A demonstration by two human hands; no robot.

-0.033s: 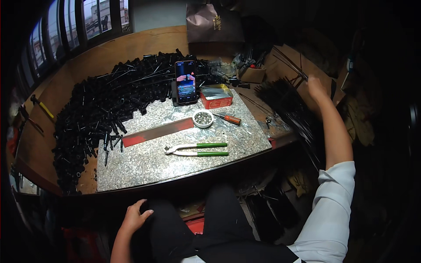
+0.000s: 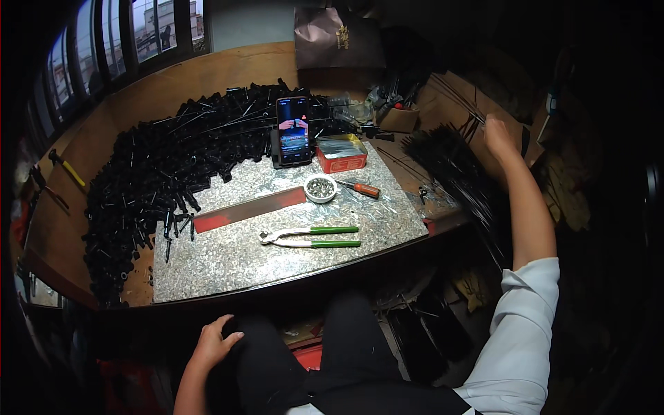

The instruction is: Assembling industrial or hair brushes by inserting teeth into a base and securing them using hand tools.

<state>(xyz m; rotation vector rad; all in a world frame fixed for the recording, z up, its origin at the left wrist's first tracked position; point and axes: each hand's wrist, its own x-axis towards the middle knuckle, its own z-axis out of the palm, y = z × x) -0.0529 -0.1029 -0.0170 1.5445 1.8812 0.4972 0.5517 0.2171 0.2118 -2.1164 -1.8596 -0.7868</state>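
Note:
My right hand point(image 2: 498, 138) is stretched out to the far right, its fingers closed round a few thin dark rods point(image 2: 456, 98) that point up and to the left. Just below it lies a thick bundle of long black rods point(image 2: 463, 180), hanging over the table's right side. My left hand point(image 2: 216, 342) rests by my left thigh, holding nothing, thumb and fingers apart. On the speckled board point(image 2: 228, 263) in front of me lie pincers with green handles point(image 2: 311, 236), untouched.
A long red-grey bar point(image 2: 249, 209), a white bowl of small metal pieces point(image 2: 320, 187), an orange-handled screwdriver point(image 2: 363, 188) and a red tin of thin rods point(image 2: 342, 153) sit on the board. Behind stand a phone point(image 2: 293, 131) and a large heap of black parts point(image 2: 152, 159).
The thin rods in my right hand have fanned apart slightly. That hand has shifted very little, and my left hand stays at my thigh.

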